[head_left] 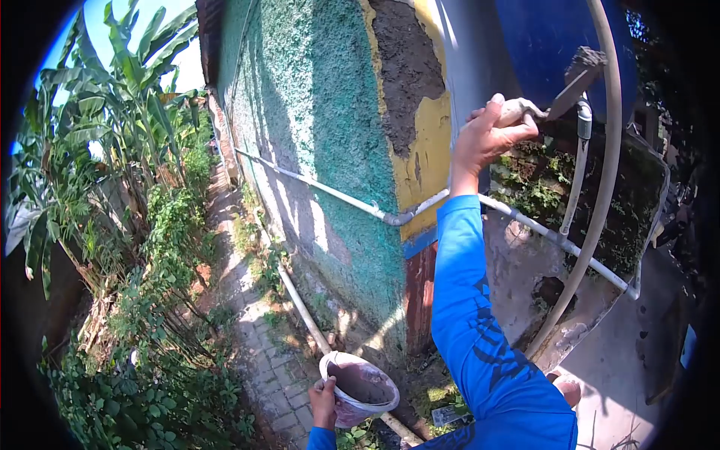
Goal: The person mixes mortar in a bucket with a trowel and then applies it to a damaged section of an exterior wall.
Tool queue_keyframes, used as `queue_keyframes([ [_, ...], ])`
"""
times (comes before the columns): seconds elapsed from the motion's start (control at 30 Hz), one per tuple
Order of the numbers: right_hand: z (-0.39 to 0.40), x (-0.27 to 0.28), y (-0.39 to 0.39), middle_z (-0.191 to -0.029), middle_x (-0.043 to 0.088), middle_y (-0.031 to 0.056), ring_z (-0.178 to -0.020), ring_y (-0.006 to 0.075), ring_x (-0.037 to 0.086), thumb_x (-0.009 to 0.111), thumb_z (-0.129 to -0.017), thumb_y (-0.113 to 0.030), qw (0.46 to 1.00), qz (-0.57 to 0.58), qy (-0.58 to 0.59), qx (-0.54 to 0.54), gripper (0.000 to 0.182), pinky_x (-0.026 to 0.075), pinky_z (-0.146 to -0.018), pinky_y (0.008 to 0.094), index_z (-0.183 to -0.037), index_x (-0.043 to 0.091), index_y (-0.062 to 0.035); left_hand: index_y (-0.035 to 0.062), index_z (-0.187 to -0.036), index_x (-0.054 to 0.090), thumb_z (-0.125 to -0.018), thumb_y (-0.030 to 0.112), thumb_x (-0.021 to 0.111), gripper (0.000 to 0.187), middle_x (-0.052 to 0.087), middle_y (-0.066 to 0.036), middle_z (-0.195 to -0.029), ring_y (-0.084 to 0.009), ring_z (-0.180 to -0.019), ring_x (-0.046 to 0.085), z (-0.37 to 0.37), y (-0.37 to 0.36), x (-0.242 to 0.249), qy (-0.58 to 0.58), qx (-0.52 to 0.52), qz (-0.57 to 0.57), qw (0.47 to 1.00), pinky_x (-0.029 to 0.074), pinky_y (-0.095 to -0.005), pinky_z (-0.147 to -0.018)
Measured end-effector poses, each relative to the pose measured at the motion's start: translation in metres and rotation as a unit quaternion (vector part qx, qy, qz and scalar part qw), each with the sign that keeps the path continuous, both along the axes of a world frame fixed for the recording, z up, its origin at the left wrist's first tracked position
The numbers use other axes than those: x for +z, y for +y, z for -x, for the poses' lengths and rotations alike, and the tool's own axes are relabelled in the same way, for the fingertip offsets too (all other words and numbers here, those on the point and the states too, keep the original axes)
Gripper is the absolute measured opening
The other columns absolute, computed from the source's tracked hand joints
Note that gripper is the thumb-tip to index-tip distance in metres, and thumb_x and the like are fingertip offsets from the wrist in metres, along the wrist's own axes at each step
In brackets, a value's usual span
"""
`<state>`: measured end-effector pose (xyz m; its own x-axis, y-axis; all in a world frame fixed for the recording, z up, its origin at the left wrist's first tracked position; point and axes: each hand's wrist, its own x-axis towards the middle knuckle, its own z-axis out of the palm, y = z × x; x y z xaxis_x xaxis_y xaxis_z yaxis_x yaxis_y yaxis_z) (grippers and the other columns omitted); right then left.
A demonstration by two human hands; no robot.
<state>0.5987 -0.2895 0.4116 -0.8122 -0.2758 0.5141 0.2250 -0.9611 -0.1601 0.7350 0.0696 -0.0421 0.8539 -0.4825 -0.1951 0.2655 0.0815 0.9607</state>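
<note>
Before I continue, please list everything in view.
Trowel: one, grey, raised at upper right
Mortar: one lump, grey, on the trowel's blade
Bucket: one, whitish, bottom centre, grey mix inside
Wall: one, green and yellow, partly bare grey, centre
Light pipes: at least three, whitish, along walls and ground
Thick pipe: one, tan-grey, right side
Container: one, blue, upper right
Mossy masonry: one, dark and green, right
Path: one, grey, left of the wall
Plants: many, green, left
Small item: one, greyish, right of bucket
Left hand: one, bare, on the bucket's rim
Right hand: one, bare, on the trowel's handle
Sleeves: two, blue, both arms
</note>
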Motion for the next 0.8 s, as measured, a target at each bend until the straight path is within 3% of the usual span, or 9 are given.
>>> queue_keyframes([
  [0.03,-0.033,-0.001,-0.005,-0.096,0.056,0.0249,-0.092,0.0415,0.061,0.056,-0.098,-0.023,0.995,-0.068,0.067,-0.011,0.034,0.048,-0.078,0.0499,-0.116,0.034,-0.0047,0.0019,-0.079,0.063,-0.090,0.015,0.066,0.018,0.059,-0.002,-0.062,-0.0105,-0.043,0.051,-0.002,0.000,-0.006,-0.005,0.011,0.006,1.000,0.039,-0.0261,-0.039],
  [0.1,-0.087,-0.041,-0.014,-0.103,0.060,0.0306,-0.095,0.0510,0.058,0.056,-0.096,-0.018,0.940,-0.136,0.311,-0.006,0.032,0.043,-0.080,0.0549,-0.118,0.039,-0.0031,0.0020,-0.079,0.063,-0.090,0.015,0.066,0.017,0.057,0.000,-0.061,-0.0099,-0.045,0.050,0.007,0.004,-0.008,-0.002,0.016,-0.004,1.000,0.037,-0.0269,-0.039],
  [0.23,-0.092,-0.271,0.083,-0.100,0.061,0.0315,-0.097,0.0527,0.058,0.061,-0.092,-0.020,0.814,-0.071,0.547,0.183,0.034,0.047,-0.079,0.0541,-0.117,0.044,-0.0051,0.0032,-0.078,0.062,-0.090,0.015,0.065,0.017,0.055,0.001,-0.061,-0.0100,-0.044,0.048,0.013,0.012,-0.032,-0.019,0.001,-0.055,0.998,0.037,-0.0272,-0.038],
  [0.33,-0.036,-0.389,0.144,-0.099,0.062,0.0267,-0.091,0.0435,0.064,0.063,-0.093,-0.025,0.716,-0.255,0.586,0.282,0.041,0.048,-0.079,0.0486,-0.121,0.040,-0.0051,0.0038,-0.077,0.061,-0.090,0.015,0.066,0.018,0.055,0.001,-0.062,-0.0103,-0.044,0.049,0.013,0.022,-0.046,-0.006,-0.006,-0.026,1.000,0.037,-0.0273,-0.038],
  [0.37,-0.022,-0.410,0.146,-0.094,0.063,0.0199,-0.080,0.0346,0.066,0.059,-0.096,-0.025,0.740,-0.232,0.593,0.214,0.037,0.051,-0.068,0.0449,-0.122,0.039,-0.0081,0.0039,-0.076,0.060,-0.089,0.015,0.067,0.019,0.055,0.001,-0.061,-0.0104,-0.044,0.049,0.016,0.021,-0.050,-0.001,0.000,-0.027,1.000,0.038,-0.0274,-0.039],
  [0.4,-0.011,-0.404,0.141,-0.094,0.063,0.0199,-0.080,0.0346,0.066,0.059,-0.096,-0.025,0.741,-0.233,0.594,0.211,0.037,0.051,-0.068,0.0449,-0.122,0.039,-0.0081,0.0039,-0.076,0.060,-0.089,0.015,0.067,0.019,0.055,0.001,-0.061,-0.0104,-0.044,0.049,0.017,0.017,-0.052,0.000,-0.004,-0.025,1.000,0.038,-0.0274,-0.039],
  [0.47,0.006,-0.388,0.136,-0.086,0.061,0.0108,-0.068,0.0222,0.064,0.056,-0.098,-0.024,0.673,-0.365,0.479,0.430,0.030,0.052,-0.053,0.0349,-0.121,0.041,-0.0098,0.0041,-0.075,0.060,-0.089,0.015,0.067,0.019,0.056,0.000,-0.061,-0.0105,-0.044,0.049,0.023,0.019,-0.059,0.004,-0.020,-0.028,0.999,0.039,-0.0278,-0.039],
  [0.53,-0.002,-0.348,0.122,-0.079,0.056,0.0046,-0.061,0.0135,0.060,0.053,-0.101,-0.024,0.726,-0.308,0.350,0.505,0.023,0.049,-0.043,0.0255,-0.118,0.045,-0.0111,0.0042,-0.075,0.060,-0.089,0.015,0.067,0.018,0.056,0.000,-0.061,-0.0105,-0.044,0.050,0.026,0.022,-0.068,0.011,-0.025,-0.032,0.999,0.039,-0.0280,-0.038],
  [0.8,-0.074,-0.210,0.052,-0.078,0.054,0.0070,-0.059,0.0153,0.054,0.034,-0.105,-0.037,0.668,-0.151,0.170,0.709,0.038,0.048,-0.046,0.0297,-0.120,0.050,-0.0055,0.0048,-0.076,0.061,-0.088,0.014,0.068,0.017,0.058,-0.002,-0.062,-0.0129,-0.046,0.053,0.026,0.051,-0.092,0.017,0.031,-0.015,0.999,0.040,-0.0285,-0.039],
])
